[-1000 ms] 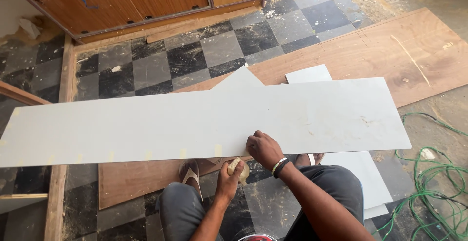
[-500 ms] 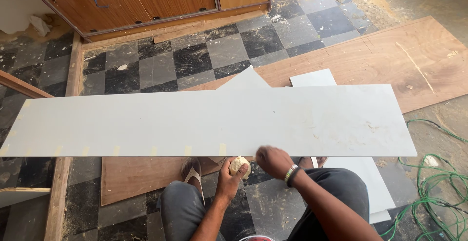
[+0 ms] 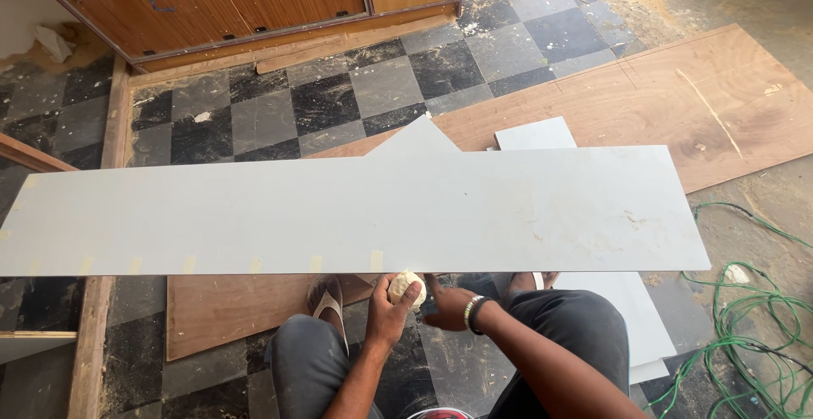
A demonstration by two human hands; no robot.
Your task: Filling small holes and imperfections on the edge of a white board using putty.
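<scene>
A long pale grey laminate sheet [image 3: 356, 211] lies flat across the scene, its long axis running left to right and tilted slightly, with the right end lower. Its surface is smooth with faint smudges toward the right, and small strips of tape [image 3: 254, 264] dot its near edge. Its left end reaches past a wooden frame rail [image 3: 93, 317]; its right end stops short of the green cable [image 3: 745, 334], with open floor beyond. Below the near edge, the left hand [image 3: 391, 307] has its fingers wrapped around a cream-coloured lump [image 3: 406, 288] touching that edge. Just beside it, the right hand [image 3: 449, 305], with a wristband, rests with fingers loosely curled, holding nothing visible. A plywood board [image 3: 677, 97] lies under the sheet.
</scene>
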